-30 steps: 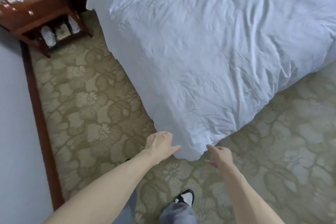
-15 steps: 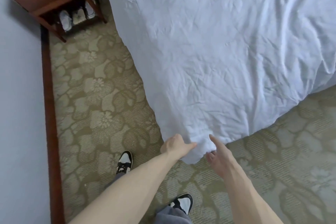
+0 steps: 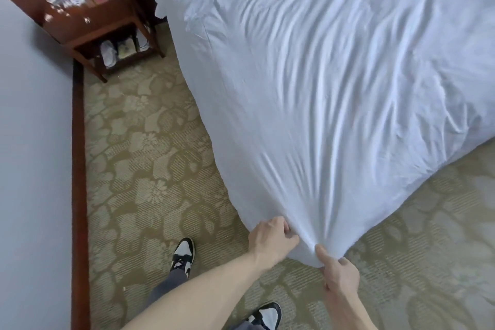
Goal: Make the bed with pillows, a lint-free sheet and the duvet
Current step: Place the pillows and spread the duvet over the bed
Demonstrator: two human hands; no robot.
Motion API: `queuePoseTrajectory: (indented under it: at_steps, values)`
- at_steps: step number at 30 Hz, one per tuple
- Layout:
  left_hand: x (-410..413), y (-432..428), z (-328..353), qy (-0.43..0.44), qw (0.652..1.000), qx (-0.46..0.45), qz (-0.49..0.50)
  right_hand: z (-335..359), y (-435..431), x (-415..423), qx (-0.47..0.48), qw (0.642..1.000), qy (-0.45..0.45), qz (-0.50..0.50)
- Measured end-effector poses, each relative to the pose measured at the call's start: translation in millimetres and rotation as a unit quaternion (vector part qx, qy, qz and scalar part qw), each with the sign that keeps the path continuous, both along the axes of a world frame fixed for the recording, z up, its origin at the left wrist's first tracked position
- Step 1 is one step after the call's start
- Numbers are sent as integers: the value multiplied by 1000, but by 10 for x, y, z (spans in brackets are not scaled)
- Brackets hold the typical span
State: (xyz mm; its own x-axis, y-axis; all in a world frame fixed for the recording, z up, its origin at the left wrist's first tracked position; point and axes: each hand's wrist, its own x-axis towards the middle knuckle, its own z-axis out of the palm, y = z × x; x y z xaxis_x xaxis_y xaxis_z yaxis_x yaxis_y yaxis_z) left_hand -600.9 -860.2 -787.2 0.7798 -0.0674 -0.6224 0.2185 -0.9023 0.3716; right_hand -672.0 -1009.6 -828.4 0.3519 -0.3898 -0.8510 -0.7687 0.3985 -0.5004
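A white duvet [image 3: 334, 83] covers the bed and fills the upper right of the head view. Its near corner [image 3: 308, 246] hangs toward me above the carpet. My left hand [image 3: 270, 238] grips the left side of that corner, fingers curled into the cloth. My right hand [image 3: 338, 270] pinches the corner's tip from the right. Straight creases run from the corner up across the duvet, so the cloth is stretched taut. No pillows are in sight.
A dark wooden bedside stand [image 3: 107, 24] with shoes on its low shelf sits at the upper left by the wall [image 3: 32, 169]. A patterned carpet [image 3: 150, 169] strip runs between wall and bed. My two sneakers [image 3: 182, 254] stand on it.
Both hands went from open beside the corner to holding it. The corner has lifted toward me and the loose wrinkles have turned into long taut creases.
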Motion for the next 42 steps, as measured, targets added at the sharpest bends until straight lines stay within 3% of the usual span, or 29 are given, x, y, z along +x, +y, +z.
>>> queuePoseTrajectory:
  at_steps: [6,10,20,26,35,42]
  values:
    - [103,29,395,94,988,28,-120,226,-420,-90,-30,994,82,59]
    - [339,83,951,102,985,27,-136,892,-401,271,-38,994,49,92]
    - [1689,-12,2465,-50,973,72,-214,2690,-569,1287,-55,986,-107,116]
    - [2136,-478,2966,-67,961,61,-262,3329,-1229,1426,-118,980,-140,79]
    - [2090,-1808,2783,-68,934,97,-336,3111,-2579,1339,-115,986,-119,7]
    - [1985,-2828,2300,-52,957,117,-259,2637,-3908,1546,-70,993,-80,47]
